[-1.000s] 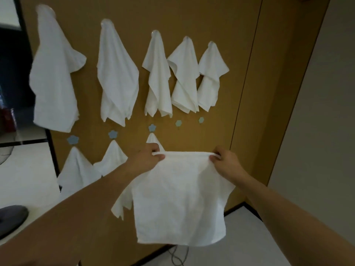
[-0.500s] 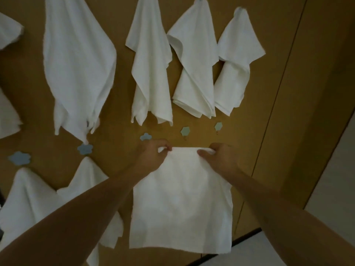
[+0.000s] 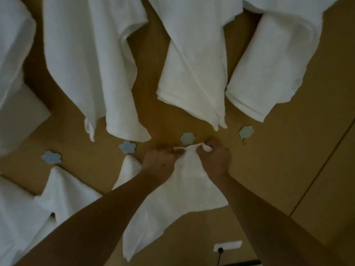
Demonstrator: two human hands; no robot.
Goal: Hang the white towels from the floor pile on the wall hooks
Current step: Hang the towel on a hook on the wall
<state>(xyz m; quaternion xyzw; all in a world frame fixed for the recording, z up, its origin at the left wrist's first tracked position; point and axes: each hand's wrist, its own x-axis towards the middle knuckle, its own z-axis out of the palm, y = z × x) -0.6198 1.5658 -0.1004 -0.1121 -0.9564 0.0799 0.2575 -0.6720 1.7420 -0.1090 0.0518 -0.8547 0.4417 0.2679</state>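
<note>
A white towel (image 3: 178, 200) hangs from both my hands against the wooden wall (image 3: 288, 150). My left hand (image 3: 159, 164) pinches its top edge on the left and my right hand (image 3: 215, 158) grips the same edge on the right. The bunched top edge sits just under a pale green hexagon hook (image 3: 187, 138). A second hexagon hook (image 3: 246, 131) to the right is bare. Two blue flower hooks (image 3: 127, 146) (image 3: 51, 157) to the left each have a white towel hanging below them.
Several white towels (image 3: 194, 73) hang from an upper row, their lower ends reaching close above the hooks. A white wall socket (image 3: 227, 246) with a dark plug and cable sits low on the wall. A vertical seam runs down the panel at right.
The view moved closer to the wall. My hands drew together, bunching the towel's top edge, and lifted it up to the green hexagon hook.
</note>
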